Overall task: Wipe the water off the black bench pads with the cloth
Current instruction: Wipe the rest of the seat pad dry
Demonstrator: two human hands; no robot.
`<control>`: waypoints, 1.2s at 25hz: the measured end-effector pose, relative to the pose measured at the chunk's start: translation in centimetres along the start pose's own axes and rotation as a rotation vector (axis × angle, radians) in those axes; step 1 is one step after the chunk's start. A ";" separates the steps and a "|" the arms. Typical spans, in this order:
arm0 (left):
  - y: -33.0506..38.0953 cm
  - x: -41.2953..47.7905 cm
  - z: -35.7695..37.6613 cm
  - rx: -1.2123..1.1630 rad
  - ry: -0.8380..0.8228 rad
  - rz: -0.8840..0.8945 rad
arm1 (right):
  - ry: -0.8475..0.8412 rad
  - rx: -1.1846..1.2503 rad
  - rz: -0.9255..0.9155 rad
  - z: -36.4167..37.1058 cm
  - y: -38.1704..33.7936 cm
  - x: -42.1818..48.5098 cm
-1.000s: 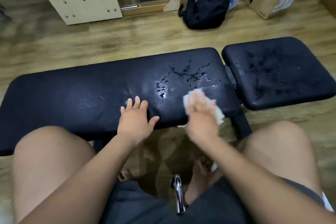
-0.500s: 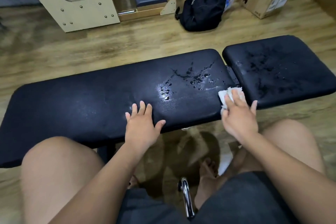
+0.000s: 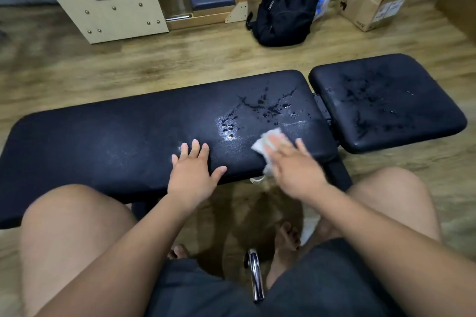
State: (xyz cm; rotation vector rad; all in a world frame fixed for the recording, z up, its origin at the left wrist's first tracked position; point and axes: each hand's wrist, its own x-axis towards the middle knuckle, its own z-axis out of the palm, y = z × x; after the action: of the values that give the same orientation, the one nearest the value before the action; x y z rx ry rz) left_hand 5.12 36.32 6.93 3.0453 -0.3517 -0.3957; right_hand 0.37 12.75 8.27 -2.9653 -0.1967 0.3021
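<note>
Your right hand (image 3: 293, 170) is back left along the front edge of the long pad (image 3: 116, 136). Half a sec ago it's at that pad's right end, by the gap to the short pad (image 3: 412, 80); a sec ago it's roughly where it is now. So that's one out-and-back stroke.

The cloth (image 3: 265, 143) is under your right fingers, flat on the long pad near the front edge, right of centre, w/ a bit hanging over the edge. The fingers look straight and spread, pressing down, not gripping. The hand is motion-blurred, so I can't tell where the thumb is.

Your left hand (image 3: 193, 172) stays put on the pad: palm down, fingers straight, thumb out, holding nothing, bracing at the front edge about mid-pad.

What it means: the strokes only cover the front strip. A thin wet streak (image 3: 296, 123) shows near the right end where the cloth has passed, but the droplets (image 3: 268, 108) nearer the back edge keep the same pattern, so they look untouched. The short pad's water is also as it was. My read is you're early in the job — reach further back next, then do the short pad.
</note>
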 end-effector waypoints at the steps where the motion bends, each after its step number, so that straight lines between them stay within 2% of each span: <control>1: 0.0 0.0 0.1 0.008 0.006 -0.001 | 0.006 0.025 0.122 -0.8 2.9 -0.5; 4: 0.2 0.1 0.4 0.025 0.012 -0.017 | 0.096 0.068 0.385 -1.6 7.1 -1.4; 6: 0.5 0.1 0.4 0.038 0.012 -0.018 | 0.172 0.024 0.378 -0.3 4.9 -0.9; 11: 0.4 0.3 -0.1 0.019 -0.011 -0.010 | 0.038 0.070 0.028 3.8 -9.8 1.9; 13: 0.2 0.2 -0.3 -0.026 -0.004 0.000 | 0.020 0.121 -0.084 3.6 -10.6 2.5; 15: 0.1 0.2 -0.4 -0.024 -0.021 -0.005 | 0.040 0.121 -0.173 2.6 -6.5 2.2; 16: 0.1 0.2 -0.3 -0.015 -0.020 -0.007 | 0.054 0.095 -0.135 2.2 -3.5 2.0; 20: 0.1 0.3 0.2 -0.017 0.008 -0.006 | 0.161 0.099 0.236 -0.3 6.7 0.0; 23: 0.1 0.3 0.2 -0.010 0.014 -0.003 | 0.277 0.148 0.446 0.8 5.1 0.5; 24: 0.1 0.2 0.2 -0.012 0.014 -0.001 | 0.272 0.171 0.437 1.8 2.7 1.0; 28: -0.5 0.0 -0.4 -0.034 0.016 0.030 | 0.174 0.154 0.018 4.4 -8.3 1.5; 30: -1.4 -0.5 -0.5 -0.039 0.024 0.046 | 0.117 0.125 -0.126 4.0 -7.6 1.5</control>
State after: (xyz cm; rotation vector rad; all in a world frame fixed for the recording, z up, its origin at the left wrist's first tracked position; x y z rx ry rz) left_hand 5.08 37.79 7.38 2.9951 -0.4074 -0.3593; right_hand 0.17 20.97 5.39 -2.8205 -0.3357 0.1197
